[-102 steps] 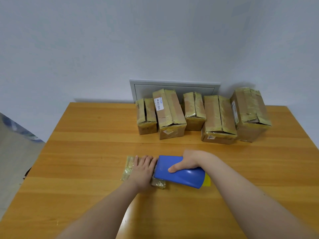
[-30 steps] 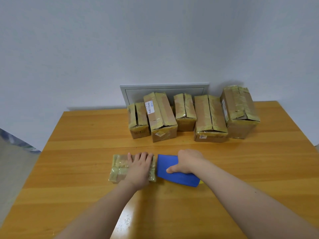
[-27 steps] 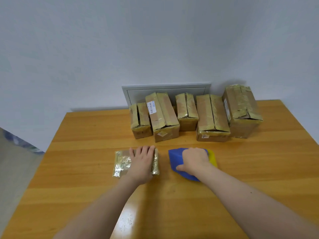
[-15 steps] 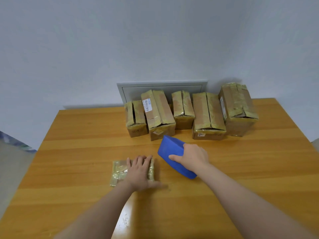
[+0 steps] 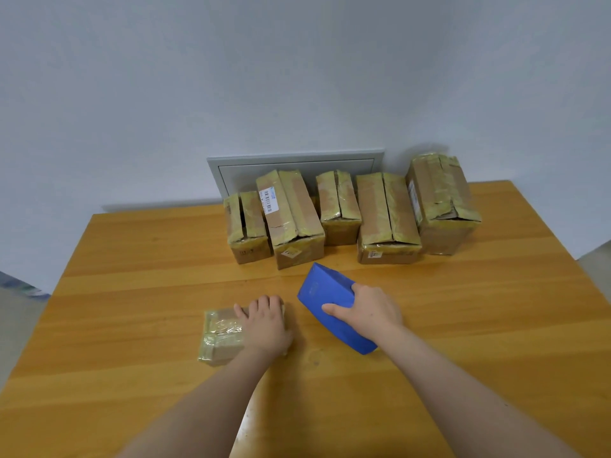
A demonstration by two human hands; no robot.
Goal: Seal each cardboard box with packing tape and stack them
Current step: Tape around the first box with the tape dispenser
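Toward the near middle of the wooden worktop [image 5: 132, 325] lies the small taped box [image 5: 220, 338], pinned under the left hand [image 5: 266, 325], whose fingers [image 5: 259, 304] curl over its far edge. Just to its right, apart from it, the right hand [image 5: 368, 312] clasps the blue tape dispenser [image 5: 327, 300], thumb on the near face and the other fingers wrapped over the top, the tool angled toward the back. No strip of tape shows between dispenser and box, though a clear strand would be hard to see; if one is still attached, pulling away would likely drag the light box or peel the seal. That box is glossy with wrap, so it may well slip when lifted for stacking. The dispenser's far corner sits near the barcode-labelled box [image 5: 291, 219] in the row of 5 cardboard boxes [image 5: 388, 219] by the wall – a careless swing could knock it. Those 5 differ in size and show dark centre seams, and the rightmost box [image 5: 441, 200] has a crumpled flap – uneven tops like these would probably make a stack lean or topple.
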